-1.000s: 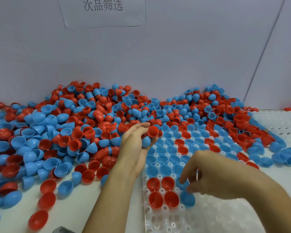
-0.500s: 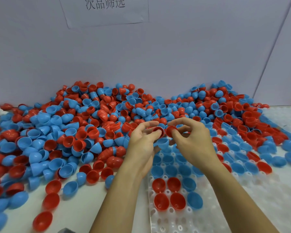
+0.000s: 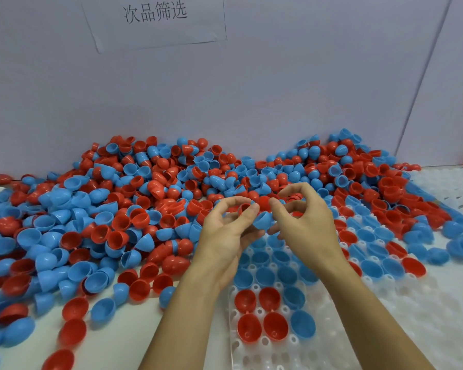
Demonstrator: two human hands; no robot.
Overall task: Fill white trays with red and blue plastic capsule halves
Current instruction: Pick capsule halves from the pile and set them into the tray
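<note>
Head view, right hand (image 3: pixel 305 225) now beside left hand (image 3: pixel 225 236)

Single head-worn view, looking forward and down, close over hands (image 3: pixel 267 231), wall behind

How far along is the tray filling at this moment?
Partly done. The far rows of the white tray already hold red and blue halves, nearest ones a red half and a blue half. In hand: the left hand and right hand pinch halves above the tray. Left: the empty near pockets, and a big loose pile.
</note>
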